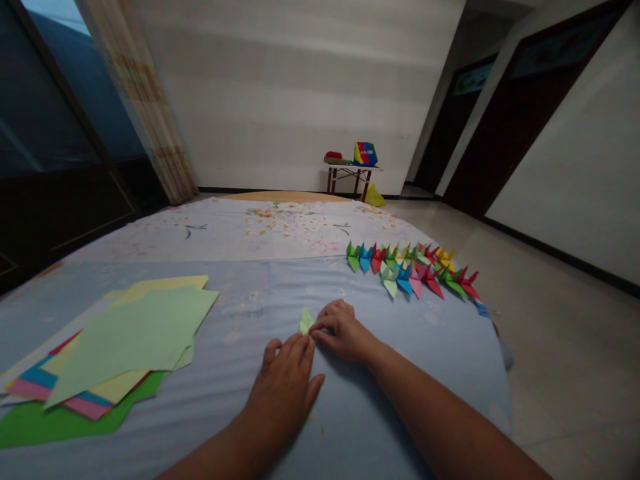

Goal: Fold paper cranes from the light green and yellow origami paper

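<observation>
A small folded piece of light green paper lies on the pale blue bedsheet. My right hand pinches its near edge with fingertips bent. My left hand lies flat on the sheet just below it, fingertips touching the paper's lower part, which is hidden. A row of folded paper cranes in green, blue, red, pink and yellow stands to the far right of my hands.
A fanned stack of coloured paper sheets, light green on top, lies at the left. The bed's right edge drops to a tiled floor. A small table with colourful items stands by the far wall.
</observation>
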A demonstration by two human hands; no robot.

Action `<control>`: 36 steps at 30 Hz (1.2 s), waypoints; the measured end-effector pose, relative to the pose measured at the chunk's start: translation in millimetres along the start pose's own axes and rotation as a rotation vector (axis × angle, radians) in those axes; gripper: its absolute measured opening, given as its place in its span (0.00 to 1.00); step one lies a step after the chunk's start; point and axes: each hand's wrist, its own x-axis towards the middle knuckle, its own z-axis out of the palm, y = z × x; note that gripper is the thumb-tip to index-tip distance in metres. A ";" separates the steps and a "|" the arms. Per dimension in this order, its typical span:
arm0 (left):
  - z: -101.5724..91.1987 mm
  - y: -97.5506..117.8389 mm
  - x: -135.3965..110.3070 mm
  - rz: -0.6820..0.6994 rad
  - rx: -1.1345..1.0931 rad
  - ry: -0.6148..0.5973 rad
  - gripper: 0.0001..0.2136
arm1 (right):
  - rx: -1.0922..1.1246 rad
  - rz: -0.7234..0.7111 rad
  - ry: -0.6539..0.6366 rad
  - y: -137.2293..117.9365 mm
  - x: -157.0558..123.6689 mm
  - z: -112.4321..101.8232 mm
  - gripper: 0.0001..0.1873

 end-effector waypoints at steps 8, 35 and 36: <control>-2.4 -0.7 2.2 0.015 -0.071 -0.022 0.18 | -0.117 -0.081 0.065 -4.5 -3.1 -0.8 0.14; -12.8 -2.2 7.5 0.026 -0.091 -0.089 0.19 | 0.078 0.316 -0.073 5.2 43.4 2.7 0.09; -12.2 -2.3 7.4 0.028 -0.084 -0.088 0.19 | 0.086 0.314 -0.085 5.1 44.0 2.3 0.08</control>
